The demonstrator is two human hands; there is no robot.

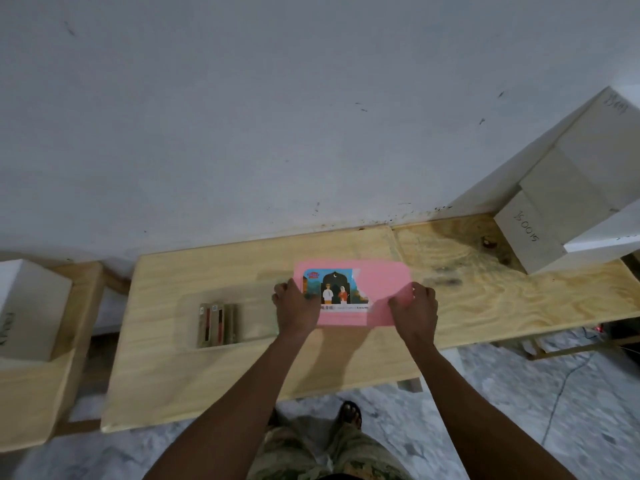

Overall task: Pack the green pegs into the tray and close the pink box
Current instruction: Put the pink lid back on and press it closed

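1. A pale plywood bench (242, 358) runs across the middle of the frame against a scuffed white wall (242, 116). White cartons (554, 209) are stacked at the right edge, and another white box (27, 306) sits at the far left.
2. The pink box (384, 289) lies flat just right of the frame's centre, its lid on top with a picture label facing up. No green pegs or tray show; I judge they are already inside, under the lid.
3. The left hand (298, 306) clasps the box's left end, fingers curled over the edge and partly covering the label. The right hand (415, 306) grips the lower right corner in the same way. Both are closed on the box.
4. The step in hand looks like seating the lid. To do it well, press evenly at both ends so that neither corner rides up.
5. Keep the box flat on the bench while pressing; lifting one end could tip the contents and stop the lid from closing.
6. Whether the far edge is fully down cannot be told from here, so run the fingers along it before letting go.
7. A small pack of brownish items (218, 323) lies to the left of the box, well apart from it, and needs no handling.
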